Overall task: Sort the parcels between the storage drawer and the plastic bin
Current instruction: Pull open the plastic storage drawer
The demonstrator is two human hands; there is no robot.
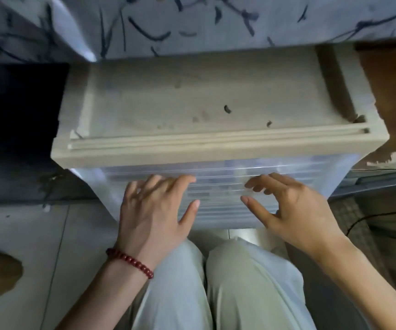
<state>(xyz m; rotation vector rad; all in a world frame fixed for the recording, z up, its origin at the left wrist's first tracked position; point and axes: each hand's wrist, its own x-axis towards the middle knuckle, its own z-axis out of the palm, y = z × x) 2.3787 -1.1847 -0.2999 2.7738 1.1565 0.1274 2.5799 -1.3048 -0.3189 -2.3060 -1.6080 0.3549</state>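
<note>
Dark red round-bead bracelet (130, 263), single strand, at left hand (154, 210) wrist, lower left of centre. Forearms bare. Loose pale grey-green trousers (239, 294) fill bottom centre.

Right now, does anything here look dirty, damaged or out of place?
Yes. The drawer unit's beige top carries dark scraps and faint smudges, as if unwiped. Right of it, the brown surface has a ragged, pale, flaking edge.

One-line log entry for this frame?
left hand: open | right hand: open | both at front of storage drawer, contact unclear | storage drawer: looks shut | parcels: none visible
</note>
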